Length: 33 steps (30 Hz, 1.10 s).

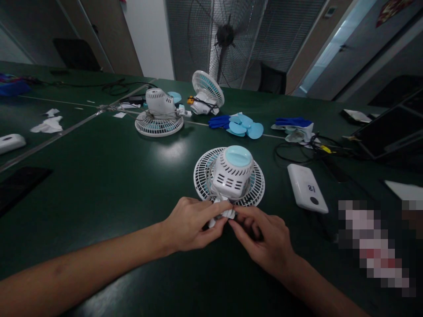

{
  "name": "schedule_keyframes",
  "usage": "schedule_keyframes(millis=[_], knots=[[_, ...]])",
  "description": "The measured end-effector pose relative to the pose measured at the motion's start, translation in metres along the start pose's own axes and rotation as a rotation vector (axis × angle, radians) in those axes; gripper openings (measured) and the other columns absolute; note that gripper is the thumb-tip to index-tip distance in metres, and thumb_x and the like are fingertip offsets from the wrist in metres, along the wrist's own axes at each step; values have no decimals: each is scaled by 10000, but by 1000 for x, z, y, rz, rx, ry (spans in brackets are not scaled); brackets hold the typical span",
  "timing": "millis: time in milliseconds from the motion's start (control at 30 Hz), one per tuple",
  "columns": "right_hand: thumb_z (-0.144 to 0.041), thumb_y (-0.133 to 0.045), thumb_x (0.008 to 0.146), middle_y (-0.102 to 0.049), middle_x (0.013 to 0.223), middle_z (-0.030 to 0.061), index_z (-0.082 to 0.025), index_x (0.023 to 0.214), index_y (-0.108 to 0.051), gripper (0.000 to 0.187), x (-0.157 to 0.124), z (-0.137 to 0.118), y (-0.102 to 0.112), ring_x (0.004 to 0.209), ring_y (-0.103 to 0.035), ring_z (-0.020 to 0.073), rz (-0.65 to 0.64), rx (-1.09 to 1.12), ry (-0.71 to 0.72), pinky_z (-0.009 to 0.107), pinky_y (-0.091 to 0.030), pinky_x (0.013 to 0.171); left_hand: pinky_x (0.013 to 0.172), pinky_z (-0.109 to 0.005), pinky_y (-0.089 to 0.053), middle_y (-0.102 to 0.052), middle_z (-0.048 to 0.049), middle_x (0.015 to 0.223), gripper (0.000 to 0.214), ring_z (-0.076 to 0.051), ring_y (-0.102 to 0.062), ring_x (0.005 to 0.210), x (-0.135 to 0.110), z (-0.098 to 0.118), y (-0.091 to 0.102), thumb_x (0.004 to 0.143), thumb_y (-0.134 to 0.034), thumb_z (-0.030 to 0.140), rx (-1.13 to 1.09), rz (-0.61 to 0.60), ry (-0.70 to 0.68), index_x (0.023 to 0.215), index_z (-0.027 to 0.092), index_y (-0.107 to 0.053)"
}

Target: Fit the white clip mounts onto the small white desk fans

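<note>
A small white fan (233, 176) lies grille-down on the dark green table (132, 185), its motor housing with a light blue cap facing up. At the near edge of the fan, a white clip-like part (228, 213) sits between my two hands. My left hand (198, 222) pinches that part between thumb and fingers from the left. From the right, the thumb and index finger of my right hand (264, 231) close on its other end. My fingers cover much of the part, so its full shape is hidden.
Two more fans, one grille-down (159, 123) and one tilted (208, 90), stand farther back. Light blue fan blades (246, 126) lie beside blue gloves (218, 122). On the right are a white device marked 18 (307, 188) and black cables (287, 154).
</note>
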State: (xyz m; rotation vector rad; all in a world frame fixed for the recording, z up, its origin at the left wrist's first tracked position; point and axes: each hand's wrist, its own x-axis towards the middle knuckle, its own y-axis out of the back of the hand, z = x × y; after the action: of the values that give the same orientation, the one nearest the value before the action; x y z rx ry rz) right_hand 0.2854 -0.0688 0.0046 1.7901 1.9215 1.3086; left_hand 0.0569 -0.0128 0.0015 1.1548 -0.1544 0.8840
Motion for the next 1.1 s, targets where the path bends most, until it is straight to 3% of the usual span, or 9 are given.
schedule_keyframes(millis=[133, 300, 400, 467, 567, 633, 767, 900, 1100], knots=[[-373, -692, 942, -736, 765, 1, -236, 1025, -724, 163, 5, -7, -2, 549, -651, 126, -35, 329, -259, 248, -519, 529, 500, -206, -469, -683, 38, 767, 318, -95, -575, 517, 0, 0, 0, 1011, -544, 244, -31, -21, 16, 1326, 204, -533], [-599, -676, 909, -582, 571, -47, -186, 748, -606, 448, 13, -20, -5, 386, -479, 52, -215, 842, -802, 162, -266, 357, 511, -198, -471, -699, 26, 765, 333, -100, -599, 532, 0, -1, 0, 1004, -542, 237, -34, -33, 28, 1335, 198, -537], [-653, -617, 924, -542, 563, -64, -188, 792, -597, 483, 14, -21, -6, 362, -417, 42, -275, 989, -903, 161, -214, 343, 520, -193, -481, -704, 27, 779, 340, -91, -599, 527, 1, -1, 0, 1010, -525, 238, -47, -46, 18, 1349, 199, -531], [-596, -604, 954, -597, 624, -41, -195, 863, -630, 412, 12, -19, -5, 406, -486, 64, -234, 858, -778, 178, -299, 363, 516, -190, -481, -699, 30, 770, 343, -88, -596, 520, 1, -1, 0, 1011, -516, 234, -56, -42, 11, 1352, 196, -529], [-385, -676, 944, -713, 803, -2, -230, 1076, -684, 204, 5, -10, -3, 559, -626, 107, -67, 393, -326, 230, -477, 514, 515, -191, -484, -687, 30, 746, 324, -93, -597, 516, 1, -1, 0, 1008, -518, 231, -83, -37, 21, 1330, 193, -538], [-279, -704, 919, -741, 840, -10, -267, 1180, -680, 262, 0, -5, -1, 584, -648, 118, 0, 138, -72, 257, -507, 578, 514, -194, -488, -688, 27, 746, 315, -95, -596, 514, 1, -1, 0, 1009, -526, 237, -104, -26, 24, 1320, 191, -541], [-248, -698, 940, -760, 815, -16, -280, 1124, -710, 187, 0, -2, 0, 618, -690, 136, 43, 30, 17, 262, -529, 606, 508, -194, -492, -700, 25, 762, 327, -92, -591, 511, 1, -2, 0, 1002, -539, 217, -130, -12, 17, 1327, 189, -538], [-345, -693, 954, -738, 776, -13, -253, 1026, -724, 121, 5, -9, -2, 578, -673, 123, -23, 325, -262, 242, -531, 569, 517, -195, -500, -706, 25, 778, 330, -90, -599, 528, 1, -2, 1, 991, -556, 213, -127, -24, 13, 1320, 188, -548], [-564, -653, 943, -519, 562, -78, -198, 800, -620, 395, 13, -22, -1, 351, -364, 27, -296, 1073, -944, 153, -225, 337, 497, -200, -482, -709, 21, 778, 364, -91, -588, 510, 3, -2, 3, 977, -561, 198, -133, -31, 7, 1341, 187, -557]])
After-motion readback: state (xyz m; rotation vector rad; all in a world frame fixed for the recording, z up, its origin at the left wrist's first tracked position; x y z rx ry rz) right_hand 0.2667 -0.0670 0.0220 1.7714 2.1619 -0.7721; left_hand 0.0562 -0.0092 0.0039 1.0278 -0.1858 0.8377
